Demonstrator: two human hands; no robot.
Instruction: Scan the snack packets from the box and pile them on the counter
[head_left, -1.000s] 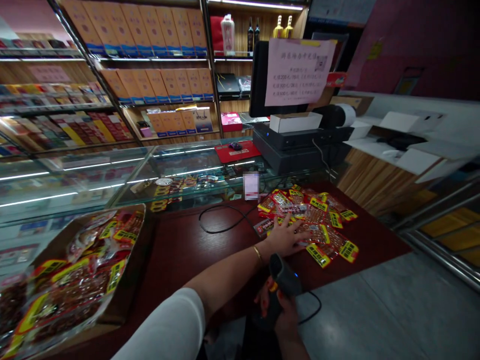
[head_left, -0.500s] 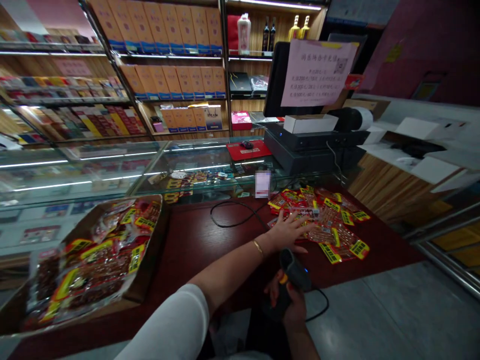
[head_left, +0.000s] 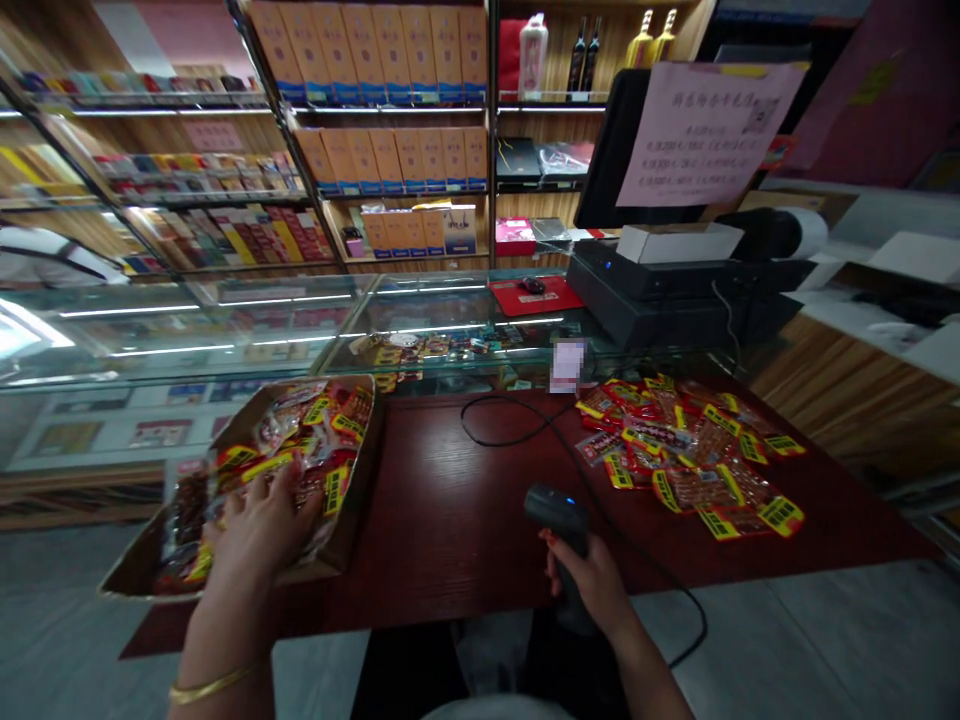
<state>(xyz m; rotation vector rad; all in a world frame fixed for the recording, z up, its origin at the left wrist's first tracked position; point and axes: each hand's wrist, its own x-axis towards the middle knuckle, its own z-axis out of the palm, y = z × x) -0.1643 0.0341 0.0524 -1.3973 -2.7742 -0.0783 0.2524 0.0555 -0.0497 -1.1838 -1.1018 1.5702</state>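
Over the cardboard box (head_left: 364,470) on the left is my left hand (head_left: 262,525), fingers spread and resting on the snack packets (head_left: 281,420) inside. Those packets are clear, with yellow and red labels and brown contents. A gold bangle circles that wrist. My right hand (head_left: 589,575) grips the handle of a dark barcode scanner (head_left: 559,507), with its head pointing left and a small blue light lit. Its black cable trails off to the right. A loose pile of similar snack packets (head_left: 697,450) lies on the right of the dark red wooden table (head_left: 435,500).
Behind the table stands a glass display counter (head_left: 300,320), with a red mat and mouse (head_left: 532,286) on top. At the back right are a monitor with a pink notice (head_left: 705,140) and a black cash drawer (head_left: 675,310). Shelves of boxes (head_left: 390,60) line the wall.
My left hand has moved from the packet pile on the right to the box on the left. The scanner in my right hand has turned to point left. The view has shifted left.
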